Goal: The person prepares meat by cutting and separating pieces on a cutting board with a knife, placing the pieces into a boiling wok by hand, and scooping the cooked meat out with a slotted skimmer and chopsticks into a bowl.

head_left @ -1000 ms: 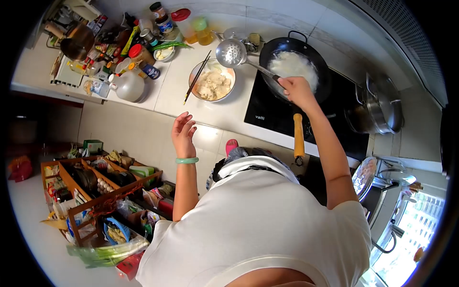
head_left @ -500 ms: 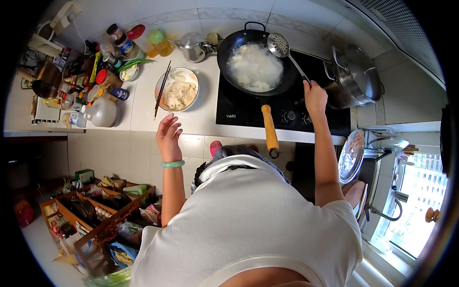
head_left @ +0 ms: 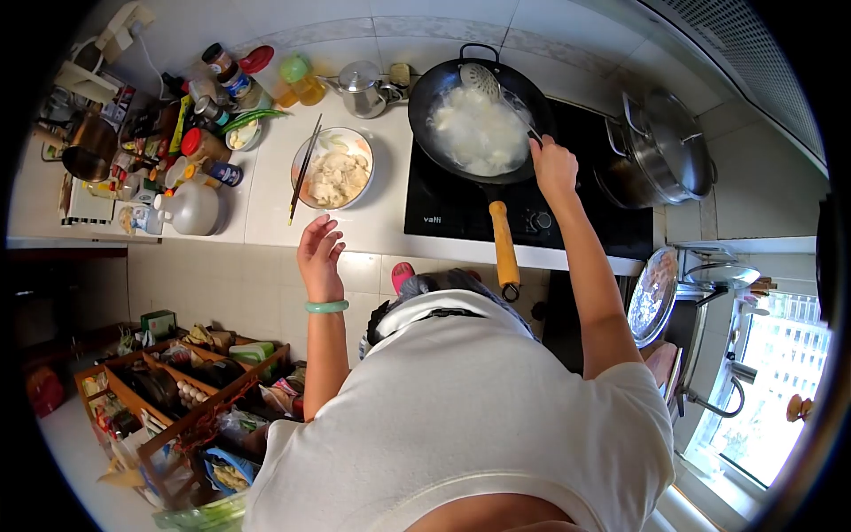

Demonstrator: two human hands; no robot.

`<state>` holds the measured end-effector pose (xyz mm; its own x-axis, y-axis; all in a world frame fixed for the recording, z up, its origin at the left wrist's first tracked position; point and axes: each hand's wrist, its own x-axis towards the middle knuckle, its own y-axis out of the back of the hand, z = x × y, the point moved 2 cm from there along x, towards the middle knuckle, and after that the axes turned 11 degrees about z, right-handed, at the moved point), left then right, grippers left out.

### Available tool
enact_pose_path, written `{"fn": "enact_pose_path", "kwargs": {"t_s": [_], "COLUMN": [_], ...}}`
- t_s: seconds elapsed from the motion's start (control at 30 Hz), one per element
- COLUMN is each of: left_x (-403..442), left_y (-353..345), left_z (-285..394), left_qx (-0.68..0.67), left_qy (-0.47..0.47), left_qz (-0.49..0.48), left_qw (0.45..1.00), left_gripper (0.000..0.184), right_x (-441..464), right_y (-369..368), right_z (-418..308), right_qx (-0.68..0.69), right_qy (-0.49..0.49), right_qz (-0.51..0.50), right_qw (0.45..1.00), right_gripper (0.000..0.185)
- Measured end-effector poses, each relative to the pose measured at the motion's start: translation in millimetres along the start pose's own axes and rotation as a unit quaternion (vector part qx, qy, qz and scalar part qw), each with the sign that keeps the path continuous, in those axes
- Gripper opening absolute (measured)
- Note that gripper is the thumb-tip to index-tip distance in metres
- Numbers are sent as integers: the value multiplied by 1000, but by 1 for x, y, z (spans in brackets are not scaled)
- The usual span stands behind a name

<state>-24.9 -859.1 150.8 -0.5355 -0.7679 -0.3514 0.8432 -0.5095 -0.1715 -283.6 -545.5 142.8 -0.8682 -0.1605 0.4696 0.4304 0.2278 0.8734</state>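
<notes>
My right hand [head_left: 555,167] grips the handle of a slotted skimmer [head_left: 480,81], whose round perforated head is over the far side of a black wok [head_left: 433,149]. Pale pieces in cloudy, steaming liquid [head_left: 483,133] fill the wok's middle. Its wooden handle [head_left: 503,244] points toward me, untouched. My left hand [head_left: 320,257], with a green bangle at the wrist, hangs just off the counter edge, fingers loosely curled but apart and holding nothing. Nearest to it stands a bowl [head_left: 371,170] of pale, coated pieces [head_left: 339,175], with chopsticks [head_left: 304,168] resting across its left rim.
A lidded steel pot [head_left: 665,146] stands right of the wok on the black cooktop [head_left: 452,220]. A metal kettle [head_left: 361,89] sits behind the bowl. Jars and a white jug [head_left: 192,209] crowd the left counter. A wooden rack [head_left: 208,403] of food stands at lower left.
My right hand has moved left with the skimmer, whose head has shifted from the wok's right rim to over its far side. My left hand has barely moved.
</notes>
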Motion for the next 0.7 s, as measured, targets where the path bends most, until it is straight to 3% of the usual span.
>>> {"fn": "enact_pose_path", "kwargs": {"t_s": [0.1,0.23,0.33,0.37,0.43,0.47,0.53,0.7], "left_x": [2,2,2,2,2,2,4,4], "left_y": [5,4,0,-1,-3,-4,-5,-8], "left_z": [-4,-6,-6,-6,-6,-6,-6,-7], "left_qx": [-5,-2,-5,-9,-8,-8,-6,10], "left_qy": [0,3,5,7,6,6,4,7], "left_qz": [5,4,-1,-6,-8,-9,-12,-30], "left_qw": [1000,1000,1000,1000,1000,1000,1000,999], "left_gripper": [27,26,26,26,26,26,27,28], "right_x": [-6,-5,-9,-8,-11,-13,-17,-24], "right_y": [11,10,7,10,21,21,21,13], "right_z": [6,18,22,21,18,19,20,14], "right_qx": [96,173,291,292,316,317,364,389], "right_qy": [-54,-56,-208,-208,-284,-285,-334,-320], "right_qz": [-60,-127,-272,-272,-353,-353,-383,-336], "right_qw": [992,975,893,893,833,833,780,796], "right_gripper": [33,34,39,39,39,39,37,37]}}
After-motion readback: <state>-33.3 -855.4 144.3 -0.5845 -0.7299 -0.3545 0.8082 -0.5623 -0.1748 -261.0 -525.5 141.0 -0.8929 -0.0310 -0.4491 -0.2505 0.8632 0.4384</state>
